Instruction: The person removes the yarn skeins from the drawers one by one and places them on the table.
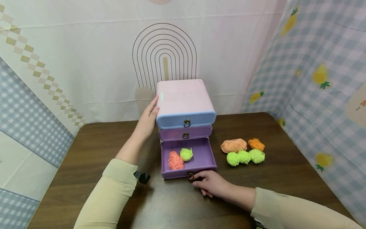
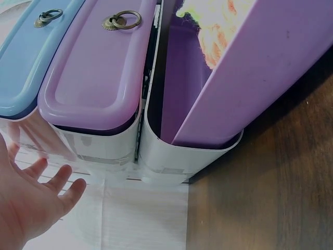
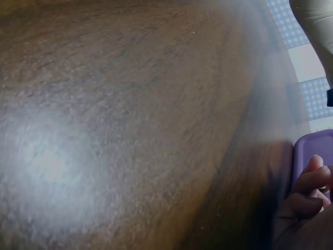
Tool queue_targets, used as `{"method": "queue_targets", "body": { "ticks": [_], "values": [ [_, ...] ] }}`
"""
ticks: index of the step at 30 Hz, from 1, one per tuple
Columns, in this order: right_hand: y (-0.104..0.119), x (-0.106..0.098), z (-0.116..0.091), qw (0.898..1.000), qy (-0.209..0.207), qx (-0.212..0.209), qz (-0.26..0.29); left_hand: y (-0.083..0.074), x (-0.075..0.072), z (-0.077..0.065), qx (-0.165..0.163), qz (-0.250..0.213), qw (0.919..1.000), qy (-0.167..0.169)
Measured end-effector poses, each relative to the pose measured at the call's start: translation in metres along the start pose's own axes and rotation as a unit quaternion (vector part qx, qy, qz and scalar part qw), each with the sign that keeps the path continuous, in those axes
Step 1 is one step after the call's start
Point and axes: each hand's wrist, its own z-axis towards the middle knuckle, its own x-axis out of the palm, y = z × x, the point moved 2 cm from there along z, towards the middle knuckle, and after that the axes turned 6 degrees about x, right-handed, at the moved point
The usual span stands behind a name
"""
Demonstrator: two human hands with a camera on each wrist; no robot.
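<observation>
A small three-drawer cabinet (image 1: 183, 95) stands on the table, pink on top with a blue upper drawer (image 1: 171, 121) and a purple middle drawer (image 2: 93, 67). Its purple bottom drawer (image 1: 203, 156) is pulled out and holds a coral yarn skein (image 1: 175, 161) and a yellow-green yarn ball (image 1: 186, 154). My left hand (image 1: 147, 122) rests against the cabinet's upper left side, fingers extended and spread in the left wrist view. At the bottom drawer's front, my right hand (image 1: 213, 183) pinches the metal ring pull (image 1: 190, 176) between thumb and fingers.
To the right of the cabinet lie a peach yarn skein (image 1: 233, 145), an orange yarn bundle (image 1: 256, 144) and several yellow-green yarn balls (image 1: 244, 156). A patterned cloth (image 1: 108, 63) hangs behind the dark wooden table (image 1: 94, 152), and checked cloth borders both sides.
</observation>
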Motion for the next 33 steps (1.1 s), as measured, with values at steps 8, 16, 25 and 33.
{"method": "queue_targets", "body": {
  "ticks": [8,16,25,33],
  "values": [
    [0.003,-0.009,-0.005,1.0,-0.003,0.004,-0.027,-0.001,0.0,-0.001,-0.002,0.002,1.0,0.0],
    [0.018,-0.022,-0.014,0.998,-0.005,-0.018,-0.056,0.0,0.001,0.001,0.003,0.002,1.0,0.0],
    [0.036,-0.033,-0.014,0.997,-0.02,-0.03,-0.069,0.0,0.001,0.001,0.005,0.002,1.0,-0.001],
    [0.055,-0.045,-0.009,0.993,-0.047,-0.06,-0.093,0.002,0.001,0.001,0.005,0.006,1.0,-0.003]
  ]
}}
